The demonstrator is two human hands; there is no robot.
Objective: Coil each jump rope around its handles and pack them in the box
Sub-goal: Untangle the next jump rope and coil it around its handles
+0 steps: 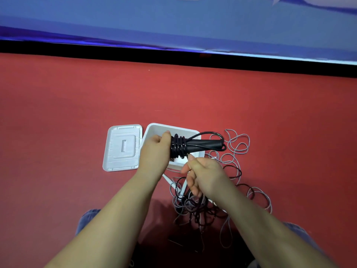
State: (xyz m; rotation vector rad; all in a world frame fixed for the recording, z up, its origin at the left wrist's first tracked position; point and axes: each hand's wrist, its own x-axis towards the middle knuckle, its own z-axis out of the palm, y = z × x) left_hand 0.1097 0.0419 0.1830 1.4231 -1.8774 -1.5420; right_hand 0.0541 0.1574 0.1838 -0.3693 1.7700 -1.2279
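My left hand [157,149] grips the black handles [204,145] of a jump rope, held level above the white box [154,128]. Several turns of black rope [177,147] sit wound around the handles beside my fingers. My right hand [202,173] is just below the handles and pinches the loose black rope. The remaining black rope [201,211] hangs down into a tangle on the red floor. A grey jump rope [239,151] with white handles [170,182] lies loose to the right and under my hands.
The box's white lid [122,147] lies flat left of the box. Red carpet [77,103] spreads around, ending at a black strip and a blue wall [173,26] beyond. My knees in jeans [87,219] show at the bottom.
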